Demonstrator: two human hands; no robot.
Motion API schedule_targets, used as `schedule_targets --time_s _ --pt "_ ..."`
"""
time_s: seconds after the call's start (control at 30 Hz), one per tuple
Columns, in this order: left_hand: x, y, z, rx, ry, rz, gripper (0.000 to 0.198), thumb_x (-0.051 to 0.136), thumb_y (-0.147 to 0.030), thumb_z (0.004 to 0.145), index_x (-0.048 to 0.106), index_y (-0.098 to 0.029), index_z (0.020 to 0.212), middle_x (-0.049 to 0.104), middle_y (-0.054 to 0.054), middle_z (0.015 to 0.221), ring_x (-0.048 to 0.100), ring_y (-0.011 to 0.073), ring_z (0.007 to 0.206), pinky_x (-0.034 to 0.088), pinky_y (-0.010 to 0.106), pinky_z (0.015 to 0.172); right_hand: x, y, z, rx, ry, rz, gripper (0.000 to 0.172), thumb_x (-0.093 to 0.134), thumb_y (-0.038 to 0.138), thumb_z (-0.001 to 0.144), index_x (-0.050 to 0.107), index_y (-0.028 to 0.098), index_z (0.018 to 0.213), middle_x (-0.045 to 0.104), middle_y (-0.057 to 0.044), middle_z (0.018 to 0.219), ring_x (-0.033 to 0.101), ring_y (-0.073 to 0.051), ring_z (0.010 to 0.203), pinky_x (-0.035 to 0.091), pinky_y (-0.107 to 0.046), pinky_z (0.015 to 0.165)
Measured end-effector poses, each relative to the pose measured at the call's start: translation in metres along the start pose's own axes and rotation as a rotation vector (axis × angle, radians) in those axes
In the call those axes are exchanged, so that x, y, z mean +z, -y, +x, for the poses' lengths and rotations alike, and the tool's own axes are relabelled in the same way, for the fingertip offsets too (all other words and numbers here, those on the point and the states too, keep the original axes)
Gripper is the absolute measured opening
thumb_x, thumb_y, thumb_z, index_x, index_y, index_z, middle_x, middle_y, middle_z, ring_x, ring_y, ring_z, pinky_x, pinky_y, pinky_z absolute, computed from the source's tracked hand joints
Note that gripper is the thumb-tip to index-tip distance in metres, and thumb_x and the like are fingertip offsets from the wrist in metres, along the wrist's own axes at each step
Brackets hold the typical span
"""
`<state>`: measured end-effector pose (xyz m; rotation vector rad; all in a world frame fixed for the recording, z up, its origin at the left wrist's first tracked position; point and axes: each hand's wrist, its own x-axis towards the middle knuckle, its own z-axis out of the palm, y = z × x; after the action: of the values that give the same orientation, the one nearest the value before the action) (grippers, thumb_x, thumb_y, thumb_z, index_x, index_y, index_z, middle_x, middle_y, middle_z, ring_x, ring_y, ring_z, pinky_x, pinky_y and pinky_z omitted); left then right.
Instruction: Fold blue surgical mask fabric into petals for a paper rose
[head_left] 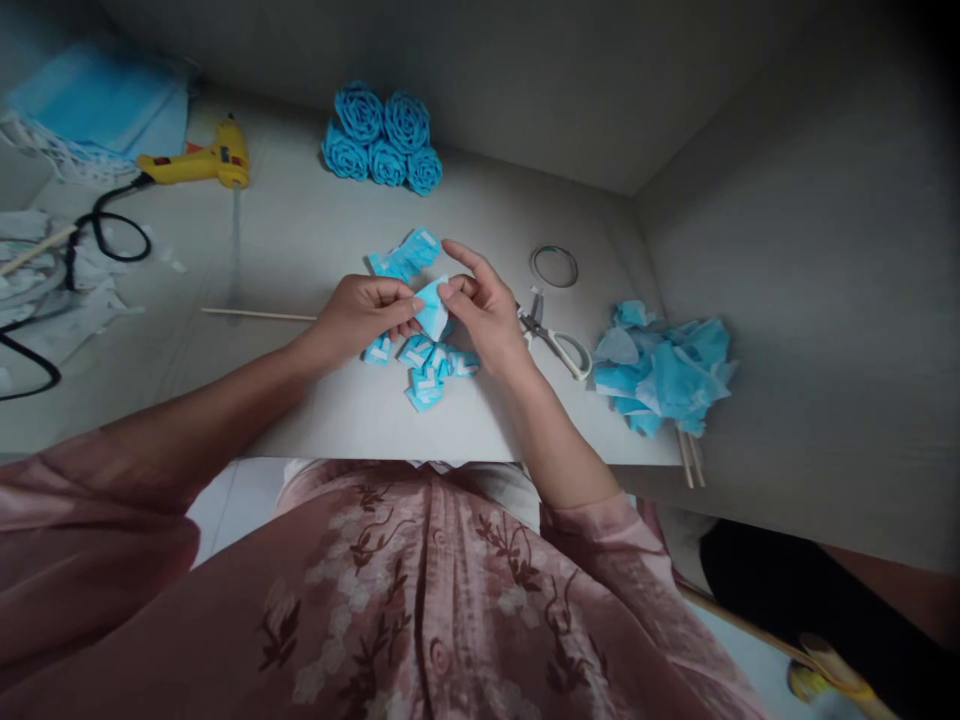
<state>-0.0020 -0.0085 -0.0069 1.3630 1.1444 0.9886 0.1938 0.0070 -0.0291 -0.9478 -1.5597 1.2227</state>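
Between my two hands, above the table, is a small folded piece of blue mask fabric. My left hand pinches its left side with thumb and fingers. On its right edge my right hand closes thumb against fingers, the index finger pointing out. Just beyond lie blue folded pieces with white strips. Several more folded blue pieces are scattered below my hands. A thin wooden stick lies left of my left hand, its right end hidden behind that hand. Scissors rest beside my right wrist, partly covered.
Rolled blue rosettes are stacked at the back. A yellow glue gun and blue masks are at the back left, white scraps at the left. A wire coil and crumpled blue fabric lie right, near the side wall.
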Motion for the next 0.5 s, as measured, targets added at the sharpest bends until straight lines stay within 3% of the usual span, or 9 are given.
schedule_targets --time_s 0.1,0.23,0.37,0.5 --pt "-0.0011 0.0009 0.0008 0.005 -0.033 -0.001 0.02 0.077 -0.026 0.083 0.071 -0.016 0.067 0.068 0.0 0.059 0.056 0.0077 0.049 0.046 0.018 0.051 -0.0012 0.0017 0.0003 0.042 0.032 0.045 0.065 0.066 0.066 0.097 0.055 0.029 0.15 0.068 0.001 0.085 0.065 -0.016 0.073 0.062 -0.034 0.074" --pt "-0.0016 0.0012 0.0012 0.018 -0.035 0.015 0.021 0.076 -0.029 0.084 0.07 -0.016 0.068 0.067 0.0 0.059 0.057 0.0087 0.05 0.047 0.02 0.051 -0.0009 -0.0008 0.0018 0.021 0.078 0.042 0.075 0.079 0.065 0.087 0.056 0.029 0.148 0.065 0.003 0.083 0.06 -0.014 0.07 0.058 -0.031 0.071" --pt "-0.0027 0.0034 0.0019 0.015 0.024 0.003 0.027 0.072 -0.035 0.087 0.07 -0.016 0.069 0.067 0.0 0.06 0.058 0.0096 0.051 0.048 0.021 0.052 0.0006 -0.0024 0.0024 0.011 0.074 0.052 0.08 0.083 0.067 0.082 0.055 0.029 0.147 0.061 0.004 0.08 0.056 -0.014 0.069 0.056 -0.031 0.069" --pt "-0.0044 0.0067 0.0041 -0.015 0.065 -0.054 0.025 0.08 -0.033 0.08 0.068 -0.016 0.067 0.067 -0.001 0.059 0.056 0.008 0.049 0.045 0.02 0.049 -0.0005 -0.0017 0.0024 0.023 0.091 0.065 0.079 0.079 0.068 0.085 0.053 0.029 0.149 0.061 0.005 0.078 0.056 -0.014 0.068 0.056 -0.03 0.069"
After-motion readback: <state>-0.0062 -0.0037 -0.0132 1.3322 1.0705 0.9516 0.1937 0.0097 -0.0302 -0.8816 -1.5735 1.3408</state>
